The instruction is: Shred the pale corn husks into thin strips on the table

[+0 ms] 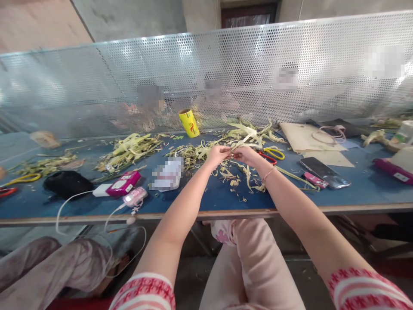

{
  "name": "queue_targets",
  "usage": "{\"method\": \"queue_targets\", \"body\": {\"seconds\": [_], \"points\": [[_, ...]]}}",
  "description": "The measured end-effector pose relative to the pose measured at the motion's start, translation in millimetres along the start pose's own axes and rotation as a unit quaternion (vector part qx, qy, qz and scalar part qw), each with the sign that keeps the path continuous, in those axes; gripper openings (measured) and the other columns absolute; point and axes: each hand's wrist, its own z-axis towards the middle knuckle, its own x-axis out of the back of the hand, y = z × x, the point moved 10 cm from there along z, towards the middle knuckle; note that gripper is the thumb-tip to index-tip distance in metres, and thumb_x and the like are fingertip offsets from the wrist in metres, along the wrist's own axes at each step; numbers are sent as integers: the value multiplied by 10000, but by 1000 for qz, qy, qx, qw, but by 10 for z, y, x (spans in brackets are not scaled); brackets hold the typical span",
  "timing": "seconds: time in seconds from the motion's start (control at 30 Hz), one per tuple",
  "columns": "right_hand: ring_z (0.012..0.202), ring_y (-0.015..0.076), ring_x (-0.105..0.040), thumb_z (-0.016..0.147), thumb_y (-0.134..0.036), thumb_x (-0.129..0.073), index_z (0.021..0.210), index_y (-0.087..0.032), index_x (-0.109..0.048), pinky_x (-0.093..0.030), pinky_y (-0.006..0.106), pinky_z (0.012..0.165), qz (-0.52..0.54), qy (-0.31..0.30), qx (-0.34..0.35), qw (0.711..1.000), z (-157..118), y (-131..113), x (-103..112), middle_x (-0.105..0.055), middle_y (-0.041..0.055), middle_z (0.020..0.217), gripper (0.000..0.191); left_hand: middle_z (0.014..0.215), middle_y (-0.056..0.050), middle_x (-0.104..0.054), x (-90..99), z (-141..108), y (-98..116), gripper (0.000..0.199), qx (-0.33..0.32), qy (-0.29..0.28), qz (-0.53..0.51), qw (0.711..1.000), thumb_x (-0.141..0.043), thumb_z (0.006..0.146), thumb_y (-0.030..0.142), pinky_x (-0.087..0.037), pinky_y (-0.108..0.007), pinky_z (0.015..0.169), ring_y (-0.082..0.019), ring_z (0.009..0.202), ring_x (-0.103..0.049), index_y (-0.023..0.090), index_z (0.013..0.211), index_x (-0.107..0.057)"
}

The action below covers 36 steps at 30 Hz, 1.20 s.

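Over a blue table (214, 201) strewn with plant scraps (234, 183) and backed by a perforated metal screen (251, 56), pale leafy strips (248, 137) are pinched by the left hand (218, 156) and right hand (244, 155)

The left forearm (184, 202) and right forearm (292, 202), both bare, stretch forward and slant inward. The left hand (218, 155) and right hand (245, 155) meet, fingers (225, 149) bent and close together.

Scissors (274, 149) and plant strips (134, 148) along a bench (193, 200) suggest a workshop.
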Motion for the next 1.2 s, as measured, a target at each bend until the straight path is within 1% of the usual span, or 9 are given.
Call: {"method": "queue_targets", "body": {"seconds": [0.13,0.3,0.47,0.57,0.73,0.87,1.03,1.1,1.2], "points": [[597,70,-551,673,-97,-732,660,-152,-637,-484,161,578,20,-18,21,999,-21,-44,-38,-635,-4,648,110,645,-11,-698,15,-39,21,144,15,18,-24,999,-655,741,-23,-532,-284,761,-82,555,-610,93,810,-706],[586,67,-549,741,-97,-709,667,-149,-600,-493,172,592,61,19,31,997,-39,-81,19,-601,-18,609,142,650,-9,-685,47,1,-10,96,5,33,-52,998,-711,731,41,-534,-276,749,-82,568,-617,101,793,-669],[548,54,-546,794,-63,-664,647,-159,-541,-488,154,582,108,47,16,993,-38,-69,54,-569,-37,562,215,584,3,-640,56,29,-43,106,4,36,-52,998,-691,753,61,-512,-254,686,-82,535,-597,108,712,-605],[548,49,-549,778,-85,-705,643,-159,-540,-487,143,587,105,44,23,993,-41,-91,54,-575,-40,565,226,590,2,-641,19,18,-56,138,18,22,-70,997,-704,717,33,-513,-258,693,-88,553,-606,110,710,-590],[579,57,-566,752,-80,-731,692,-133,-630,-497,146,602,57,-6,33,998,-57,-111,-41,-623,-16,616,128,582,11,-639,32,18,-115,170,41,27,-85,995,-689,678,-11,-500,-239,660,-82,543,-606,119,709,-583],[600,58,-569,715,-39,-743,691,-136,-625,-508,154,641,53,6,26,998,-58,-73,-31,-623,-21,631,155,552,9,-629,35,48,-118,137,20,16,-62,998,-672,666,-6,-491,-227,660,-73,541,-597,112,683,-605],[616,60,-575,710,6,-704,665,-147,-581,-511,169,677,58,40,12,997,-73,-62,19,-592,-38,617,201,506,22,-597,93,62,-89,134,-7,38,-31,999,-689,634,-3,-440,-196,577,-55,488,-551,107,631,-613],[632,62,-583,695,13,-708,662,-144,-582,-515,176,708,54,36,20,998,-85,-101,14,-594,-39,622,204,516,23,-602,80,54,-93,139,4,31,-49,998,-694,630,-3,-457,-200,588,-59,498,-566,109,636,-611],[659,75,-594,667,-1,-728,653,-142,-594,-524,200,747,35,19,40,998,-108,-182,-1,-607,-31,631,195,538,11,-620,40,24,-113,143,42,11,-82,996,-689,644,-7,-497,-218,632,-76,532,-602,111,645,-607]]}}
